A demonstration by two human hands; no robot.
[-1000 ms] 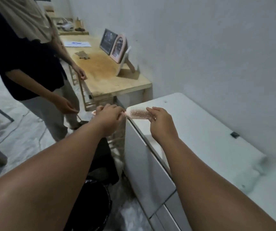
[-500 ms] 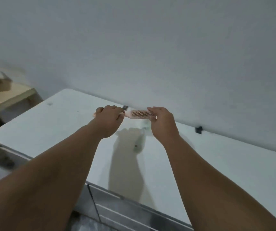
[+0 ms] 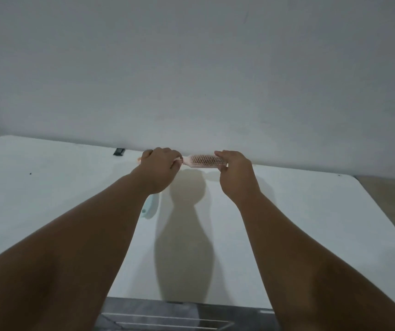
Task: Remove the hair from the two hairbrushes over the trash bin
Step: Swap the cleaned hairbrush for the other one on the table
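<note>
Left hand [image 3: 159, 169] grips the pink hairbrush [image 3: 205, 161] handle, right hand [image 3: 236, 174] pinches its head — over the worktop [image 3: 48, 199], so hair pulled now would miss the trash bin.

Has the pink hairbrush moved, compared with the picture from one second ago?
Yes. The pink hairbrush was held at the left end corner of the white tabletop; now it is further right, above the tabletop's back edge by the wall.

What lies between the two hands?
In the head view, the pink hairbrush spans the gap: left hand grips its handle, right hand pinches its far end.
</note>
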